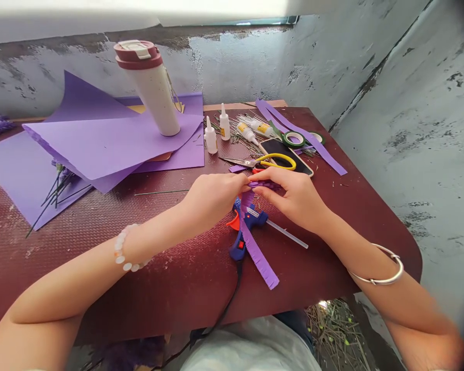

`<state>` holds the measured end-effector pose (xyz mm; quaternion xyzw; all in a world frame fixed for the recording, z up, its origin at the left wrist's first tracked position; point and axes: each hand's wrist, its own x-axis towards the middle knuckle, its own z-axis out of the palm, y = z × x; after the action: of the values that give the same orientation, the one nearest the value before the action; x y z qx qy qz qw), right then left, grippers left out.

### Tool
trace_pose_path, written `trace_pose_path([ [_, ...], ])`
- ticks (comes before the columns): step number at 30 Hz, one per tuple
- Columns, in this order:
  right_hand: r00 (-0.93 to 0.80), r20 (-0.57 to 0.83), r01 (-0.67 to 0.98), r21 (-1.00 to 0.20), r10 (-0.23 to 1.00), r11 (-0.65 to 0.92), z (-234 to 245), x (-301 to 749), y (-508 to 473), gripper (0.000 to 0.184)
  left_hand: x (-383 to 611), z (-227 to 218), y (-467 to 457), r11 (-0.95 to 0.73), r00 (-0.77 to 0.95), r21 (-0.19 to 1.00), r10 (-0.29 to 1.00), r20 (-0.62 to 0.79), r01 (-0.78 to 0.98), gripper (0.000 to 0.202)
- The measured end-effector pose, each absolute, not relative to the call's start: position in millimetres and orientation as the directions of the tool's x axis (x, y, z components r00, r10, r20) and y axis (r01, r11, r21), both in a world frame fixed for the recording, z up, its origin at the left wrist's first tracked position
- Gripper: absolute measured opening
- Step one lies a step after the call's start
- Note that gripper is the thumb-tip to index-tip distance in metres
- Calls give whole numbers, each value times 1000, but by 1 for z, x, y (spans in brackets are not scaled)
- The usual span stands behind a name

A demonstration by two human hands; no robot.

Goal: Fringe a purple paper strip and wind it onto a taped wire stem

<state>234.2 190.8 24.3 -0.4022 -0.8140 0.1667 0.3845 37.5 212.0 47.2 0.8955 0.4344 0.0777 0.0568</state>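
Both hands meet above the middle of a dark red table (170,278). My left hand (212,198) pinches one end of a fringed purple paper strip (257,252). My right hand (294,198) has its fingers closed on the same strip's rolled top end. The strip hangs down and trails toward me over a blue hot glue gun (245,226) lying on the table under my hands, with a clear glue stick (288,234) poking out to the right.
Purple paper sheets (100,139) cover the back left, with a white tumbler (154,87) standing on them. Glue bottles (216,131), yellow-handled scissors (270,162), a phone (290,154), green tape rolls (294,139) and paper strips (305,136) lie at the back right. Green wires (52,198) lie left.
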Motion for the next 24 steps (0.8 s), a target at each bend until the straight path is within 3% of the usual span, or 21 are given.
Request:
trace_pose_path([
  [2,-372,505,533,-571,779,625,23,233,191,16,37,49,213,-587,597,277,800,56,761,22],
  [4,-372,510,535,-565,776,628,23,232,191,15,35,52,216,-528,599,472,801,0,706,25],
  [7,-397,508,522,-560,764,643,23,233,190,12,32,55,221,-352,637,739,759,-135,575,28],
  [9,-413,522,505,-551,746,665,23,234,190,12,31,57,224,-214,660,833,718,-219,510,31],
  [17,-431,603,435,-512,671,740,23,234,190,13,29,62,225,49,707,919,624,-334,391,32],
  [24,-410,650,412,-493,639,766,27,236,188,14,29,59,227,21,719,948,646,-256,319,26],
])
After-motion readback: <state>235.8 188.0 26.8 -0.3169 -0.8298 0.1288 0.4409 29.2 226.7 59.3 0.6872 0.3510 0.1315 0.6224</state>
